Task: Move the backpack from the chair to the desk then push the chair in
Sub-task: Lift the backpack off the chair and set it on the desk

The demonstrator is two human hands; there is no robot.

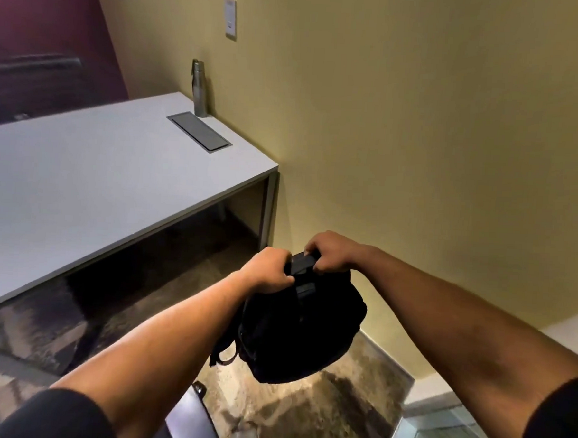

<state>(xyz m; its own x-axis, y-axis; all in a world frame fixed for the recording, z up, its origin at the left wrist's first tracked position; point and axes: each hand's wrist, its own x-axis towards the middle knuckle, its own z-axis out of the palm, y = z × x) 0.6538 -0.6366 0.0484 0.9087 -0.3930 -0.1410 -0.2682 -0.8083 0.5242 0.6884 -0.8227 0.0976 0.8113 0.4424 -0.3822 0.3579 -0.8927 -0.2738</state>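
A black backpack [300, 330] hangs in the air above the carpet, to the right of the desk and below its top. My left hand [267, 268] and my right hand [330, 252] both grip the strap handle at its top. The white desk [92, 175] stretches across the left half of the view, against the yellow wall. Only a small grey and black part of the chair [194, 418] shows at the bottom edge, between my forearms and below the bag.
A metal water bottle [199, 88] stands at the desk's far corner by the wall, next to a grey cable hatch [200, 131] set into the desktop. A dark chair [33, 81] is behind the desk at the far left. Patterned carpet covers the floor.
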